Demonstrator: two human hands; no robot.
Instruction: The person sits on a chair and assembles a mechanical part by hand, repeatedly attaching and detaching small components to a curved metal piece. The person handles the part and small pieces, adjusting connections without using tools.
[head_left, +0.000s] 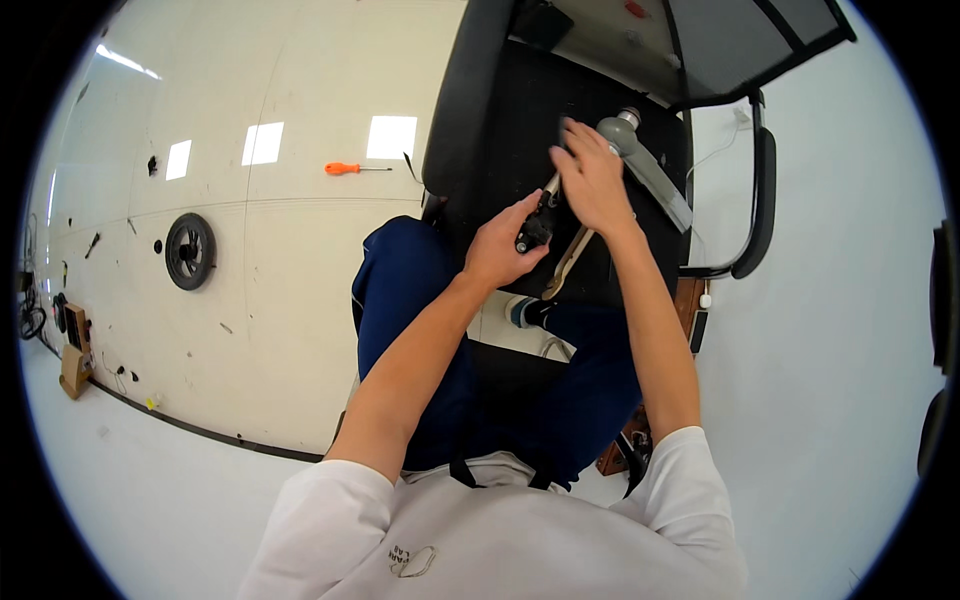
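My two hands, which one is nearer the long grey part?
Your right hand, right beside the grey part; the left hand is farther off, holding the black piece.

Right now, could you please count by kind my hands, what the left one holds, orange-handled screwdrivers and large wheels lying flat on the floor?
Hands: 2 (left hand, right hand)
Held black part: 1
Orange-handled screwdriver: 1
Large black-tyred wheel: 1
Total: 5
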